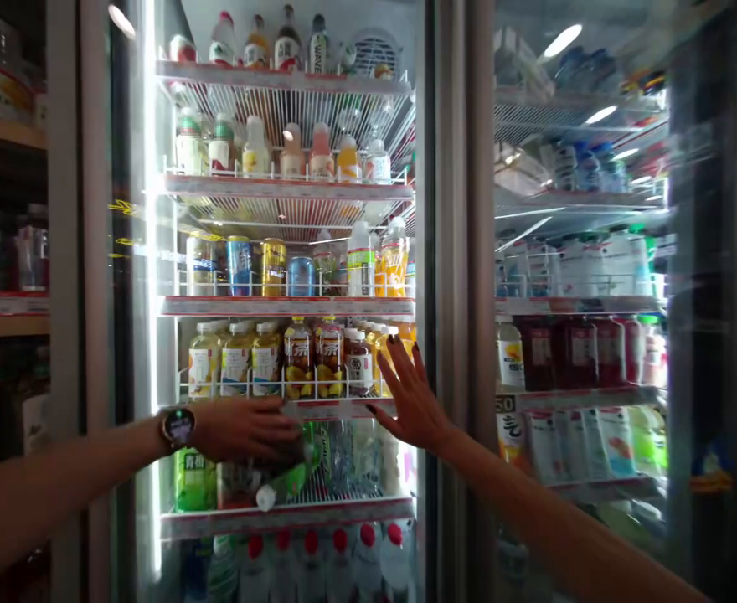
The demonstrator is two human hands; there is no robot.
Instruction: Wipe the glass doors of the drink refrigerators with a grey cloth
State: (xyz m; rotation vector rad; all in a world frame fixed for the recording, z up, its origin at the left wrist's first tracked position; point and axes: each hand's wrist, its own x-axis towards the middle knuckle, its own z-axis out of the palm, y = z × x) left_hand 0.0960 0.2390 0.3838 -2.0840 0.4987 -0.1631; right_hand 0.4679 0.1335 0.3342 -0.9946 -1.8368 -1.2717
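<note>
- The left hand point(243, 431), a round-faced smartwatch point(178, 427) on its wrist, reaches into the glass-door drinks cooler point(450, 251).
- Its fingers are curled and clenched over a green-labelled plastic bottle point(290, 473), seemingly gripping it from above, though the fingertips are partly out of sight.
- That bottle lies tilted on the second-lowest white wire shelf point(286, 517), its white cap point(266, 497) pointing down and to the left, among clear bottles point(349, 456) and just beside a green pack point(194, 480).
- The right hand point(412, 398) is raised with all its fingers spread wide and released, holding nothing. Its dark-painted fingertips point(401, 345) are level with the bottles of yellow drink point(266, 360) on the shelf above the green-labelled plastic bottle.
- I cannot tell whether its palm is pressing on the glass or just near the cooler's metal door frame point(450, 469).
- Canned drinks point(239, 266) stand one shelf higher, and red-capped bottles point(337, 565) fill the row below.
- Dark red bottles point(573, 352) stand behind the neighbouring glass door.
- Wooden store shelves point(4, 306) stand to the left of the cooler.
</note>
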